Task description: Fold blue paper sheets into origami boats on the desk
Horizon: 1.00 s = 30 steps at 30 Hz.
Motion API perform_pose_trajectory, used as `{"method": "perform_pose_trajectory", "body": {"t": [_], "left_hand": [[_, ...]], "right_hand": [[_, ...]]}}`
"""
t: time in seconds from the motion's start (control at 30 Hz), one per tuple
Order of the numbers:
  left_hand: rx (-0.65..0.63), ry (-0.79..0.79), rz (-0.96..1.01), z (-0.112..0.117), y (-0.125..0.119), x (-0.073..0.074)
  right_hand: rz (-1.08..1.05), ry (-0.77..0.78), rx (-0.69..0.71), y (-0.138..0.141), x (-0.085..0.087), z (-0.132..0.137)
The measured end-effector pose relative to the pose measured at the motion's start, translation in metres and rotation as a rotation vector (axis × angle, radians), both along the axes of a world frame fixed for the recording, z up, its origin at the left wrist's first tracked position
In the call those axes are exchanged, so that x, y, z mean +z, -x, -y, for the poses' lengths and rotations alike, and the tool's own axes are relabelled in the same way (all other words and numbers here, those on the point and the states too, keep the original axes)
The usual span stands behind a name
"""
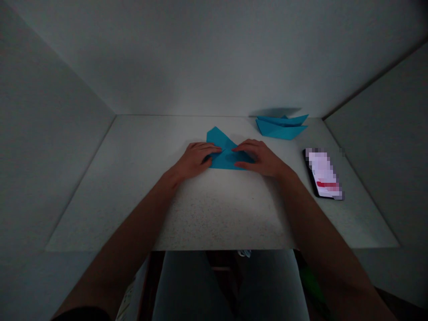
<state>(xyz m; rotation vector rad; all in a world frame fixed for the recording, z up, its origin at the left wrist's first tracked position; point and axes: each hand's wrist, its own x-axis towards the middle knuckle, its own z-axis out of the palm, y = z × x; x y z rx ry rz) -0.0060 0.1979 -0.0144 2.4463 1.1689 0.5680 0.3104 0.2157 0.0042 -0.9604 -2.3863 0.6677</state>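
A partly folded sheet of blue paper (220,139) lies on the white table in front of me, its pointed flap reaching toward the wall. My left hand (197,159) grips the paper's left side, fingers on top and thumb at the near edge. On the right side, my right hand (259,157) holds it the same way, thumb along the lower edge and fingers over the top. Both hands cover the paper's outer corners. Beyond my right hand stands a folded blue paper boat (282,128).
A phone (323,174) with its screen lit and blurred lies at the right of the table (127,178). White walls enclose the left, back and right sides. The table's front edge runs just above my lap.
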Motion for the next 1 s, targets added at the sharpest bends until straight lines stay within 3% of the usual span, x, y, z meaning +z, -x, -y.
{"method": "perform_pose_trajectory", "body": {"t": [0.1,0.33,0.57,0.8,1.0], "left_hand": [[-0.063,0.034,0.012,0.001,-0.001,0.001],[-0.096,0.043,0.007,0.004,-0.010,0.008],[0.010,-0.050,-0.018,0.010,-0.004,0.019],[-0.065,-0.036,-0.068,0.009,-0.002,0.016],[-0.159,-0.048,0.003,0.012,-0.002,0.017]], "right_hand": [[-0.008,-0.046,-0.074,0.002,-0.003,-0.002],[0.100,-0.080,0.033,0.008,-0.017,-0.003],[0.209,-0.152,-0.148,0.001,-0.007,0.004],[0.134,-0.068,0.033,-0.003,-0.003,0.003],[0.125,-0.018,0.066,-0.001,0.008,0.007]]}}
